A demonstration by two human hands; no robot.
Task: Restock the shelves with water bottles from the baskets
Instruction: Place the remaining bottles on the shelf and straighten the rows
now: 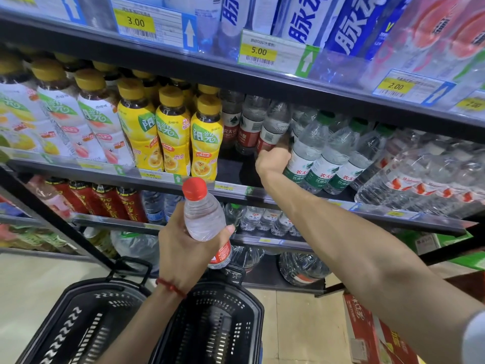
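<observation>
Two bottles are held: a red-capped water bottle [203, 216] is clasped in the left grip [183, 248] above the baskets [236, 306]; a red-labelled bottle [273, 127] is clamped by the right grip [273, 160] on the shelf [231, 166].

Saw yellow-labelled tea bottles [173, 130] with yellow caps just left of the right grip [273, 160] and above the left grip [189, 245]. Noted white-labelled juice bottles [97, 119] further left on the same level. Found red-labelled drink bottles [105, 200] left of the left grip, one level down. Spotted blue-and-white drink bottles [301, 19] well above the right grip, with pink-labelled bottles [446, 30] to their right. Read yellow price tags [258, 51] marked 3.00, 5.00 and 2.00 above the right grip. Made out a red carton [359, 319] on the tiled floor [296, 324], below and right of both grips.
</observation>
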